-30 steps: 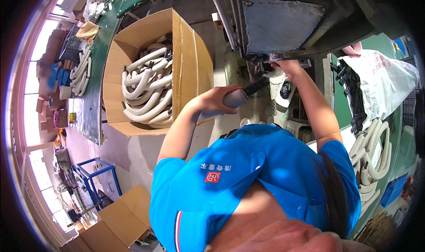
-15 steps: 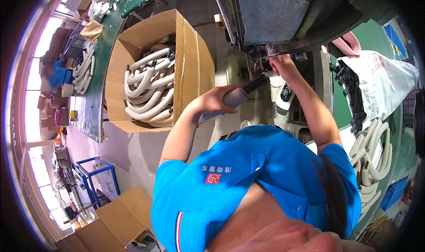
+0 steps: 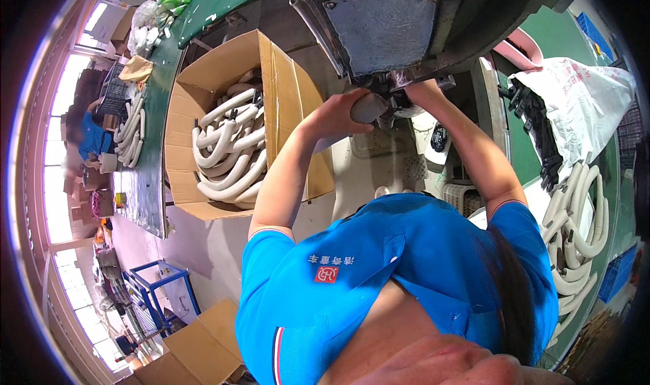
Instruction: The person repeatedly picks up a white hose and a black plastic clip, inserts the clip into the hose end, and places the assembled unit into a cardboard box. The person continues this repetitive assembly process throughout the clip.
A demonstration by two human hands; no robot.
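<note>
My left hand (image 3: pixel 342 114) is wrapped tight around the pale end of a hose (image 3: pixel 369 106), and it has come up since a moment ago — the hose end now sits right under the dark machine (image 3: pixel 406 26), pressed toward its lower edge. My right hand (image 3: pixel 416 91) reaches in just beside it at the machine's fitting; I cannot tell how its fingers are set, since the hose and metal hide them. To my left, the open cardboard box (image 3: pixel 284 94) holds more curved white hoses — another heap lies at my right (image 3: pixel 575 222). I judge the hose is being seated in the machine now.
</note>
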